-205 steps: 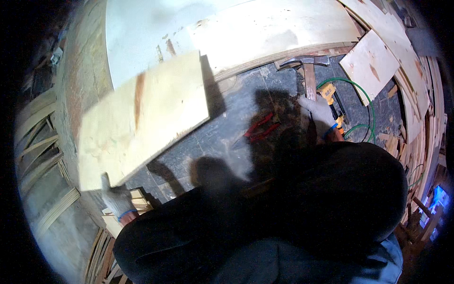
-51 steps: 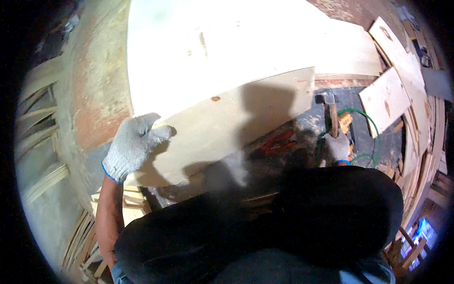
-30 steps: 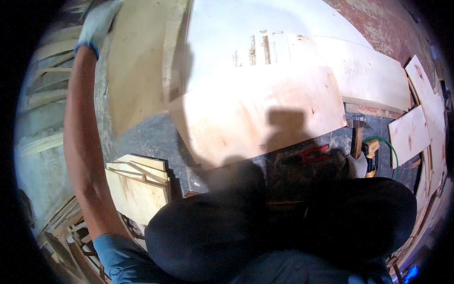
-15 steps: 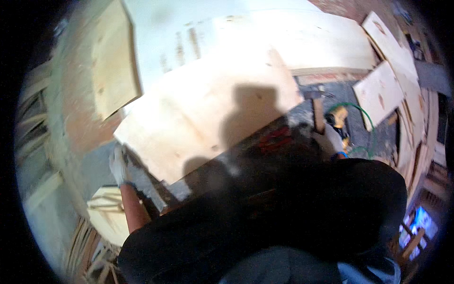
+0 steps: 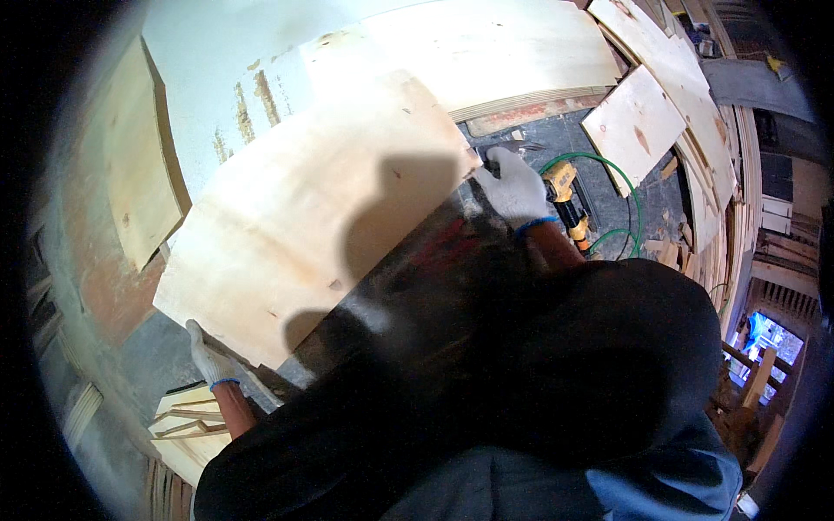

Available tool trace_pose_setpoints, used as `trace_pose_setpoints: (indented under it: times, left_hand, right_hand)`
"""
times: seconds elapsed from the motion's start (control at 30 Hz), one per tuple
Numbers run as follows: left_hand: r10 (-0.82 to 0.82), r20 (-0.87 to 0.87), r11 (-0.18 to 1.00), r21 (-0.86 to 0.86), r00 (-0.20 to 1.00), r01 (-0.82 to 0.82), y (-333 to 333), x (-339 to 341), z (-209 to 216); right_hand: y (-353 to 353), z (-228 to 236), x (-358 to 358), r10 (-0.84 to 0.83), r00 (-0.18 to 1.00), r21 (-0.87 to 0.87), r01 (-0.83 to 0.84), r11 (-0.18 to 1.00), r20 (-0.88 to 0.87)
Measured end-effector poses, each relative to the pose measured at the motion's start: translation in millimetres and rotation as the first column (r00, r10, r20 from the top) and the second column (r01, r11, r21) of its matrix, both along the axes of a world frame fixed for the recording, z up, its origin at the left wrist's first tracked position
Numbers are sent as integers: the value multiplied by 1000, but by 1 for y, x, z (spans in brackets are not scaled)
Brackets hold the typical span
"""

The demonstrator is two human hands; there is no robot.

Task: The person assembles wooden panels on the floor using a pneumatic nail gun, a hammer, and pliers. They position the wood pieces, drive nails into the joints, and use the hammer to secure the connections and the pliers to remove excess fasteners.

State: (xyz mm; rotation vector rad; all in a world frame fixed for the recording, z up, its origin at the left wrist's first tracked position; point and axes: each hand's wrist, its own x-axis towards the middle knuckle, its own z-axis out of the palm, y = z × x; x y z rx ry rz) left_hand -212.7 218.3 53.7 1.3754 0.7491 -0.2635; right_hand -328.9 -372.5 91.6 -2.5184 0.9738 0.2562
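Note:
A pale plywood panel (image 5: pixel 287 226) lies slantwise in front of me, with shadows across its near part. My left hand (image 5: pixel 210 358), in a white glove, is at its near left edge, thumb up against the rim and fingers mostly hidden below. At the right corner, my right hand (image 5: pixel 517 189), also gloved, has thumb and fingers closed in on the panel's edge. Just beyond those fingers shows a dark hammer head (image 5: pixel 519 146); my hand covers its handle. A yellow and black nail gun (image 5: pixel 563 195) lies right of my right hand.
A green hose (image 5: pixel 641 204) loops around the nail gun. Stacked plywood sheets (image 5: pixel 521 52) lie at the far side, with more boards (image 5: pixel 638 126) at the right. Another plywood board (image 5: pixel 135 165) stands at far left. Cut wood pieces (image 5: pixel 187 425) are by my left forearm.
My right hand has moved forward and left, away from the hammer handle's end, to the panel's right corner. My left hand has come in against the panel's edge. The view has turned.

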Motion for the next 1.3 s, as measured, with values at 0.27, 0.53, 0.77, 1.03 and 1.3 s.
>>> trace_pose_setpoints:
  times: [0.27,0.53,0.77,1.03,1.3]
  left_hand:
    - [226,130,964,113,965,-241,-22,5,15]
    - [118,212,933,310,970,-182,64,2,72]
    - [179,131,903,372,975,-216,131,-64,60]
    - [261,-45,911,341,964,-230,86,-54,73]
    - [195,-39,935,308,980,-174,131,-66,51]
  right_hand:
    - [-9,-21,-63,-120,992,-111,114,987,-46]
    - [-11,-31,-71,-111,966,-110,88,990,-233]
    - [-25,-41,-78,-168,967,25,176,984,-194]
    - [-15,-7,-100,-67,995,124,76,989,-76]
    - [34,78,-5,190,981,353,-188,917,29]
